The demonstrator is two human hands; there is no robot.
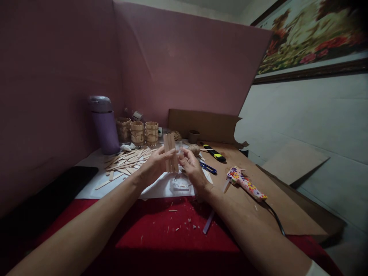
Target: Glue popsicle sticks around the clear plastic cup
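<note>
Several craft sticks (170,151), standing upright side by side, are gripped in my left hand (159,159), thumb across their front. Just to their right is my right hand (191,165), its thumb and fingers pinched together; what they hold, if anything, is too small to make out. Below both hands a clear plastic piece (181,183) rests on white paper (149,191). A heap of loose craft sticks (129,161) spreads to the left of my left hand. Beyond my right hand lie a blue cutter (208,168) and a round brownish object (194,149).
A purple bottle (105,128) and carved wooden cups (151,133) stand at the back left. On the cardboard (276,203) at right lie a yellow-black utility knife (214,152) and a flower-patterned glue gun (245,184) with a cord. Wood scraps dot the red cloth (143,237).
</note>
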